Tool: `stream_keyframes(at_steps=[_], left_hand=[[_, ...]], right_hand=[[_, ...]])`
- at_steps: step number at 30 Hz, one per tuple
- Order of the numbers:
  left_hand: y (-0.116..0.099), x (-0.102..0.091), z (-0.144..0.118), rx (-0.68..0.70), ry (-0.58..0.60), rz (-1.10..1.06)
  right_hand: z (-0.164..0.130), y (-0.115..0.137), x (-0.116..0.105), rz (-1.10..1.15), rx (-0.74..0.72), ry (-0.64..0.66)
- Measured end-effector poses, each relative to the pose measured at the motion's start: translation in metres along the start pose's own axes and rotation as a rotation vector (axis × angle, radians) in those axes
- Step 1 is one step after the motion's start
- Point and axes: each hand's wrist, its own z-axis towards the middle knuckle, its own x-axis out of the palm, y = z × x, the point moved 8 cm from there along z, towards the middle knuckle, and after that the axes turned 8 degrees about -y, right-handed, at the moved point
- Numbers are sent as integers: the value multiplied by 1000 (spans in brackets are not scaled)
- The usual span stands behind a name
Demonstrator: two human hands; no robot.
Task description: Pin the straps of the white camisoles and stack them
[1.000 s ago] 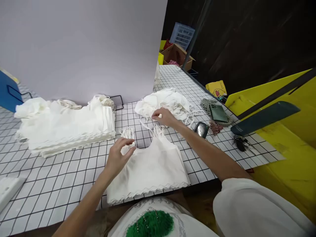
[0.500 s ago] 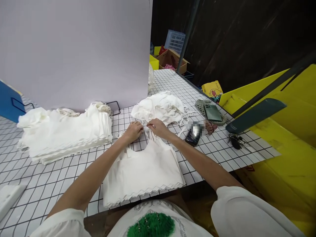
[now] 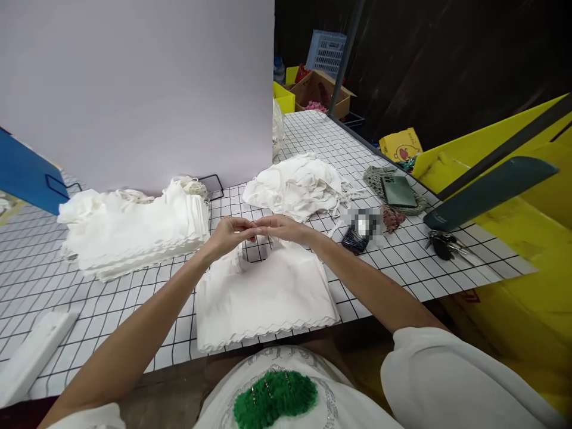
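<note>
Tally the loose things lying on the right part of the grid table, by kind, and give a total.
Green phone: 1
Bunch of keys: 1
Crocheted pouch under the phone: 1
Dark glossy item, partly blurred: 1
Small reddish item, too small to name: 1
Total: 5

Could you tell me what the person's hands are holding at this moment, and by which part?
Both the left hand and right hand pinch the thin straps at the top of the white garment.
</note>
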Motion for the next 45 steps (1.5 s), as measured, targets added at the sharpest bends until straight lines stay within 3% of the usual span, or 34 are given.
stream_keyframes(at_steps=[2,5,10,14,25,29,31,33,37,39,41,45], left_hand=[[-6,-1,-4,-22,11,-42],[-5,-5,-18,-87,46,-39],[19,-12,-58,-251,112,-66],[33,-11,-85,-356,110,-193],[50,-18,-120,-490,-19,-332],[45,-23,-123,-449,-90,-357],[40,-19,-123,-428,-77,-391],[36,-12,-122,-420,-66,-419],[27,-2,-112,-355,-90,-439],[22,1,-106,-308,-105,-442],[18,6,-101,-278,-102,-452],[17,18,-92,-285,-102,-510]], right_hand=[[-1,3,6,45,7,37],[0,-4,-10,35,34,-95],[-8,-17,-36,10,36,-197],[-15,-23,-42,-15,55,-244],[-19,-37,-45,-304,-2,-294],[-21,-37,-46,-498,-75,-344],[-25,-26,-43,-531,-167,-402],[-29,-9,-28,-473,-270,-381],[-35,12,30,-176,-241,-25],[-37,16,47,-50,-176,61],[-38,18,50,10,-141,34],[-40,19,32,-13,-142,-98]])
